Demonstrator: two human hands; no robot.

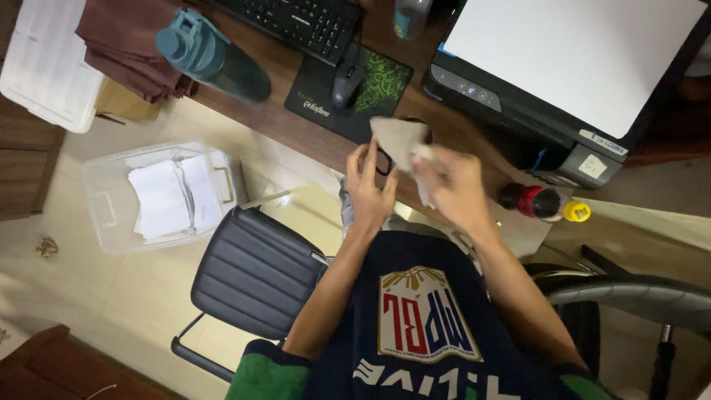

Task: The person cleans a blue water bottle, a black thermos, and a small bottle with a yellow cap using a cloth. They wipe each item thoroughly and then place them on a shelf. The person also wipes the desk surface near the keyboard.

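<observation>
My left hand (369,187) grips a pair of dark-framed glasses (384,160) by the frame, just above the edge of the brown desk (281,118). My right hand (453,189) pinches a beige-grey cloth (396,137) that is draped over the glasses, hiding most of them. Both hands are close together, in front of my dark blue shirt.
On the desk are a black mouse (346,83) on a green-and-black pad (374,92), a keyboard (296,22), a printer (548,81), a teal bottle (211,58), folded maroon cloth (126,41) and a lying soda bottle (544,204). A clear bin of papers (104,215) and a black chair (252,270) stand on the floor.
</observation>
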